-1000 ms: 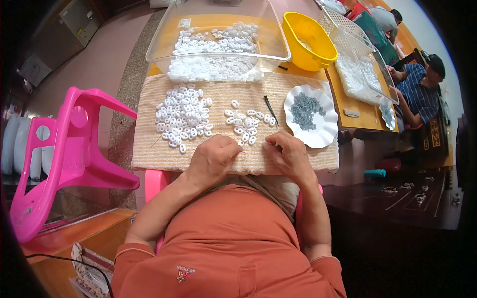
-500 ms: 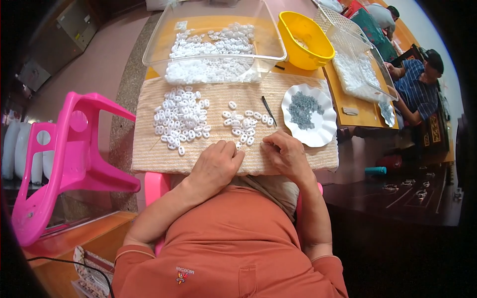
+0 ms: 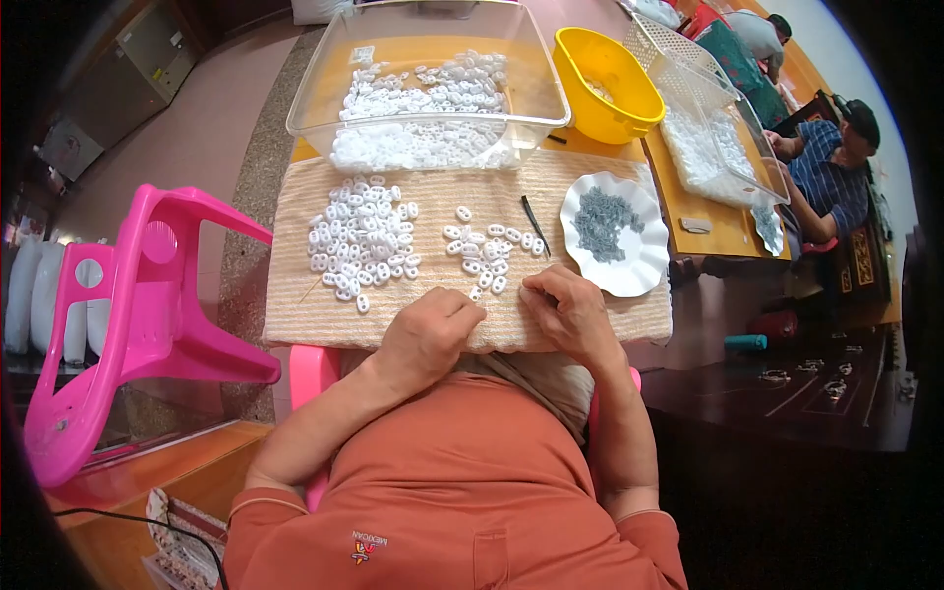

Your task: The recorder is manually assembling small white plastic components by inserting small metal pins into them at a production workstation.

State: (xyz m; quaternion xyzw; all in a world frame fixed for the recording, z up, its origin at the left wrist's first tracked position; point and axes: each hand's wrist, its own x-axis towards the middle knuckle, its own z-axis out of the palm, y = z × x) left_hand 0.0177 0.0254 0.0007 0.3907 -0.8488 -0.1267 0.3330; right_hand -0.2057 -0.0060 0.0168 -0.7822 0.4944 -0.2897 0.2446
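Observation:
My left hand rests at the near edge of a striped towel, its fingers curled and thumb and forefinger pressed together. Anything they pinch is too small to make out. To its right, my right hand is also closed, fingertips bent toward the towel, and its contents are hidden. Just beyond the hands lies a small group of white oval plastic pieces, each with two holes. A larger heap of such pieces sits beyond my left hand. Past my right hand is a scalloped white plate holding small grey-blue bits.
A clear plastic bin of white pieces stands at the back, beside a yellow basin. A thin black strip lies left of the plate. A pink stool is at left. At far right, a person in a striped shirt sits near another bin.
My left hand has drawn slightly nearer to me, leaving the closest white piece more visible. My right hand stays almost in place. The whole view has shifted slightly.

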